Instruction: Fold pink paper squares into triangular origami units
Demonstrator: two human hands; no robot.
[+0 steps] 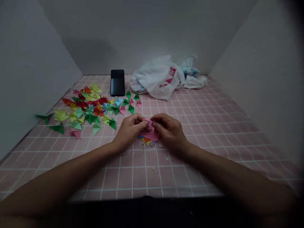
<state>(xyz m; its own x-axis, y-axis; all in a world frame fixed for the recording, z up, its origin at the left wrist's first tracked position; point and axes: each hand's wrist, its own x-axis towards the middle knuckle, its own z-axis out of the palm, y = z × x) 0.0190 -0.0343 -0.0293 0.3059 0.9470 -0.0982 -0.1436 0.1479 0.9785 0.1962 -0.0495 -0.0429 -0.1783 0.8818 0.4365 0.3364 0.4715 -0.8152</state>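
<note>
- near the middle of the pink grid mat (190,107), both hands are up off the surface and close together, with a small folded pink paper (147,121) pinched between them
- left hand (130,133): fingers curled, thumb and fingertips gripping the paper's left side
- right hand (168,131): also closed in a pinch, gripping the paper from the other side, knuckles up
- right under the hands is a loose stack of paper (146,141), pink on top, with blue, orange and yellow edges showing; can't tell if the hands touch it
- at about 10 o'clock from the hands there's a big scattered pile of folded triangles (90,106) in red, green, yellow, blue and pink
- a few green ones (57,128) lie apart at the pile's left edge, around 9 o'clock
- phone (117,83) stands dark against the back wall at 12 o'clock, just left of center
- white plastic bag (155,77) sits crumpled at about 12 to 1 o'clock, with a blue printed packet (190,71) just beside it at 1 o'clock
- pale walls (35,63) box in the mat on three sides
</note>
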